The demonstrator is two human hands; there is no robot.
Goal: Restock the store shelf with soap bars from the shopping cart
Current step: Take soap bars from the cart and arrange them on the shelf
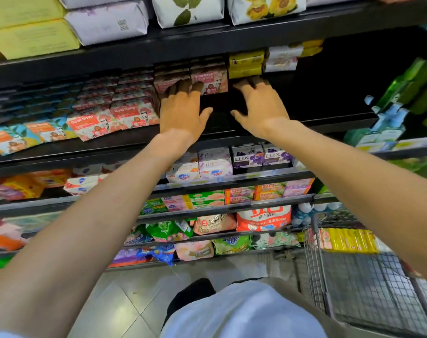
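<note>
Neither grip closes on anything in the head view: left hand [180, 113] lays straight fingers on the Goat Soap boxes [208, 80] directly beyond it, right hand [261, 106] reaches spread under the yellow soap stack [245, 64], shopping cart [358, 276] low right.

dark store shelving [232, 40] packed with goods rises above a pale tiled floor [124, 306].

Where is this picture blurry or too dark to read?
Head view: the shelf recess behind the right hand is nearly black; the left hand has its fingertips in shadow; edges smear, wide-angle bending the shelves; the Goat Soap boxes at centre stay readable.
</note>
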